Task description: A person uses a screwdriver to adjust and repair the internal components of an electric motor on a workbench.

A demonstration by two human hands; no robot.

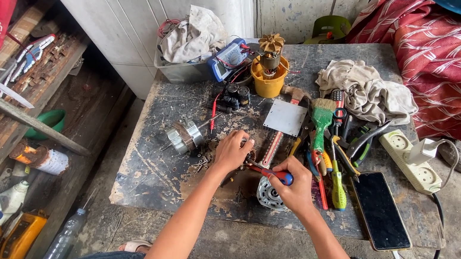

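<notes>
Single head-worn view, looking steeply down from above at a dark worn table point(163, 180) close in front. Forearms entering from the bottom edge, knees just visible below. Wall and cabinet at the top, floor either side. No second view to overlap.

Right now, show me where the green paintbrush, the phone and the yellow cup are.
green paintbrush point(322, 119): head view, on its green handle below the bristles.
phone point(380, 209): head view, middle of its dark screen.
yellow cup point(267, 84): head view, on its front wall.
</notes>
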